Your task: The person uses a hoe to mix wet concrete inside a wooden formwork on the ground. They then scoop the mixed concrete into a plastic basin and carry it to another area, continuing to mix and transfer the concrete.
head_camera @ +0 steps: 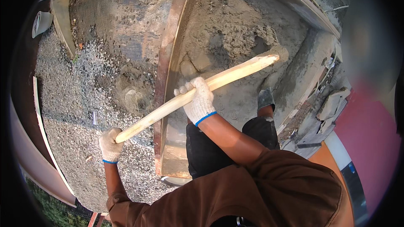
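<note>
A long wooden handle (164,108) slants across the head view, its far end over wet, lumpy concrete mix (240,37). My left hand (111,145), in a knitted glove, is closed around the handle's near end, above the gravel. Further along, my right hand (200,99), gloved likewise, grips the handle above the near side of the mixing trough (167,56). The tool's head at the far end is hidden or sunk in the mix, so its kind cannot be told.
My legs stand inside the trough, a boot (265,98) in the wet mix. Gravel (75,107) spreads on the left, with a white bucket (42,23) at the upper left. Broken slabs (331,105) lie beyond the trough's right wall. A blurred shape covers the upper right.
</note>
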Demonstrator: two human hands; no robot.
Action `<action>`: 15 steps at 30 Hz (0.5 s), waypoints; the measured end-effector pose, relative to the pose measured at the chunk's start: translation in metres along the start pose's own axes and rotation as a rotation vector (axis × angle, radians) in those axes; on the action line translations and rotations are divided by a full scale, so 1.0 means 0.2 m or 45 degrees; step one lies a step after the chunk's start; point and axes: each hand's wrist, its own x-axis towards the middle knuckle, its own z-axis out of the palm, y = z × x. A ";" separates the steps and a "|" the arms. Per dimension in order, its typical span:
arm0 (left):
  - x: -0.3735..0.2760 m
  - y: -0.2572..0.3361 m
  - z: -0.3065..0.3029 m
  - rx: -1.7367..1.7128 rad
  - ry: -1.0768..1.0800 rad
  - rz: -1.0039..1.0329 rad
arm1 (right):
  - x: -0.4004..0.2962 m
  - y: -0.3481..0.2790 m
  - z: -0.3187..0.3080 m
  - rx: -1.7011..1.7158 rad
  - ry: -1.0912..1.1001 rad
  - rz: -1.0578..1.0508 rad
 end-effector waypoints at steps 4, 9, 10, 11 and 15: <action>-0.10 -0.22 0.38 -0.094 -0.034 -0.128 | -0.07 0.15 -0.04 -0.143 0.027 -0.163; -0.30 -0.10 0.34 -0.120 -0.172 -0.245 | -0.07 0.15 -0.15 -0.125 -0.036 -0.050; -0.32 -0.02 0.29 -0.092 -0.145 -0.285 | 0.00 0.14 -0.16 -0.193 -0.019 -0.022; -0.33 0.07 0.24 -0.015 -0.188 -0.389 | 0.09 0.11 -0.17 -0.196 -0.008 0.078; -0.04 0.60 0.38 -0.119 -0.103 -0.458 | 0.75 -0.18 -0.06 -0.361 0.003 0.138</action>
